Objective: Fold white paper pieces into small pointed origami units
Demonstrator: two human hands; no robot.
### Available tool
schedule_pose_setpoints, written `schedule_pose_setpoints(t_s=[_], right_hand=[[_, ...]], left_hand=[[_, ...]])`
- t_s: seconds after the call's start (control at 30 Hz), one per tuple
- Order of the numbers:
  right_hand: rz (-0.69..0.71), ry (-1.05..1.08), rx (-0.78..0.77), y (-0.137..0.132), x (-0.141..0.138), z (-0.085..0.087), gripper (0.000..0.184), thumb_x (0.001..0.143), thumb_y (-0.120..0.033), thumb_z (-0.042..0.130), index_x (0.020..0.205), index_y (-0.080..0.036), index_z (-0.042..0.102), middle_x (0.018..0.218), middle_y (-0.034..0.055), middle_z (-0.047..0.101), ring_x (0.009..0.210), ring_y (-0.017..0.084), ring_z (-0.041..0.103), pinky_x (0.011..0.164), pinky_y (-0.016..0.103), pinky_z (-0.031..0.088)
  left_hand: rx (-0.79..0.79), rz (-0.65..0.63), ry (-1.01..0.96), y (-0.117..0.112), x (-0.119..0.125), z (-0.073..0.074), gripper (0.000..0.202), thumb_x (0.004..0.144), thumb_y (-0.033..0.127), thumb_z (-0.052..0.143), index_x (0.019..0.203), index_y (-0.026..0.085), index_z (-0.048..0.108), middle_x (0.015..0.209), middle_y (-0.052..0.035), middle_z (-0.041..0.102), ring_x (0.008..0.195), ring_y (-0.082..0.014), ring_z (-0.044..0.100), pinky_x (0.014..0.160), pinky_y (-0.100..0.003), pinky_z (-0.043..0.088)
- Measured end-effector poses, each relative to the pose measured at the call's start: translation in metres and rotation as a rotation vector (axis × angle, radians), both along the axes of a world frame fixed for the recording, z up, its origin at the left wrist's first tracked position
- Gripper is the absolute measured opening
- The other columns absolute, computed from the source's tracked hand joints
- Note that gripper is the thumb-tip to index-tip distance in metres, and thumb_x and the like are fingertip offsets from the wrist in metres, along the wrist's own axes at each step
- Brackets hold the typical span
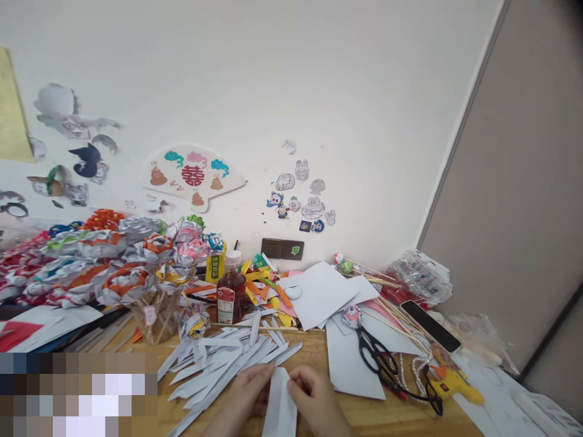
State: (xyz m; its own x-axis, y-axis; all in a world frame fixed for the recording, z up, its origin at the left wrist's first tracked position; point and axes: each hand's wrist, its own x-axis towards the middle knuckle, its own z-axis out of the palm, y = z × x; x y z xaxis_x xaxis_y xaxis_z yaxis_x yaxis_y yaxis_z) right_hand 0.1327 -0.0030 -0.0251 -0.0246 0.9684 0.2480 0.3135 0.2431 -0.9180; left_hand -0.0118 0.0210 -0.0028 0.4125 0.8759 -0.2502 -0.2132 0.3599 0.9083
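Observation:
A folded strip of white paper (pixel 279 403) stands upright between my two hands near the front of the wooden table. My left hand (pixel 249 393) pinches its left edge close to the top, thumb and fingers closed. On the other side my right hand (pixel 314 397) grips the right edge with its fingers curled in. The lower end of the strip runs out of the picture. Just behind and left of my hands lies a loose pile of folded white paper strips (pixel 218 358).
A bottle of dark red liquid (pixel 231 291) stands behind the strips. White paper sheets (pixel 319 297), black scissors (pixel 376 352), a yellow glue gun (pixel 458 385) and a phone (pixel 430 326) lie to the right. Several paper flowers (pixel 122 279) crowd the left, beside a clear cup of sticks (pixel 155 318).

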Motion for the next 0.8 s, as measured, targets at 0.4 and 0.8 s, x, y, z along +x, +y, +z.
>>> schedule_pose_setpoints(t_s=[0.4,0.8], right_hand=[[-0.015,0.000,-0.032,0.000,0.000,0.004,0.011,0.070,-0.015,0.047,0.065,-0.013,0.056,0.053,-0.0046,0.041,0.050,0.012,0.040,0.049,0.022,0.031],[-0.016,0.011,-0.036,0.002,0.000,0.000,0.010,0.069,-0.017,0.048,0.064,-0.013,0.056,0.053,-0.0044,0.041,0.051,0.012,0.039,0.049,0.022,0.030]], left_hand=[[0.075,-0.031,0.050,0.007,0.001,-0.012,0.045,0.043,0.050,0.075,0.060,0.014,0.055,0.044,0.0062,0.051,0.040,-0.0072,0.043,0.041,-0.018,0.027],[0.163,-0.009,0.033,-0.002,0.002,0.002,0.042,0.043,0.045,0.077,0.056,0.014,0.053,0.045,0.0054,0.053,0.044,-0.0087,0.046,0.044,-0.019,0.032]])
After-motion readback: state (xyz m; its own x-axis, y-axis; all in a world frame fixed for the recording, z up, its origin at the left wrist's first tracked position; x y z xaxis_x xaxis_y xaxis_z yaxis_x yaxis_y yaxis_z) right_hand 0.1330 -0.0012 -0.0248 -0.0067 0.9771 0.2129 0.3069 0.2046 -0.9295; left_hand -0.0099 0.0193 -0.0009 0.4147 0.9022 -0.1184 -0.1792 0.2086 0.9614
